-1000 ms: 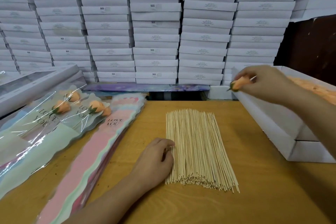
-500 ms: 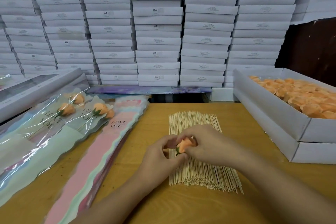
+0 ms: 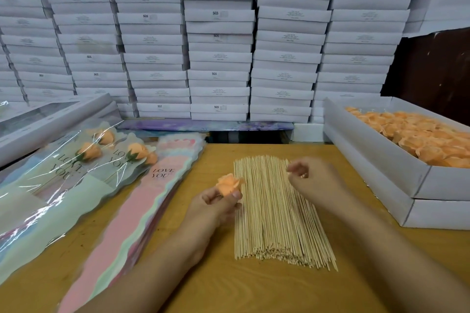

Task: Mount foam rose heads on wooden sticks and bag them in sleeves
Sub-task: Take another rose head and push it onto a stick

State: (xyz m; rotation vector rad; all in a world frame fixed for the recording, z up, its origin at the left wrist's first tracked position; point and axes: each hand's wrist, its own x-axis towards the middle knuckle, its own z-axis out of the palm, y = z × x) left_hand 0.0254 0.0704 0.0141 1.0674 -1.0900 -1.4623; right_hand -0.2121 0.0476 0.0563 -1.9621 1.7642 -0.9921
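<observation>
The left hand (image 3: 216, 207) pinches an orange foam rose head (image 3: 229, 184) at the left edge of the wooden sticks (image 3: 274, 213) (fanned flat on the table (image 3: 254, 292)). The right hand (image 3: 315, 180) hovers above them, fingers loosely curled, holding nothing. The sleeves (image 3: 142, 208) read "LOVE YOU"; the stacked white boxes (image 3: 218, 33) read "SGS".

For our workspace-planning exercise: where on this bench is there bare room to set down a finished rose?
Bare wood lies between the stick pile and the white box of roses, and along the table edge nearest the person. The left side is crowded with sleeves and bagged roses. The left hand, holding a rose head, occupies the narrow strip between.
</observation>
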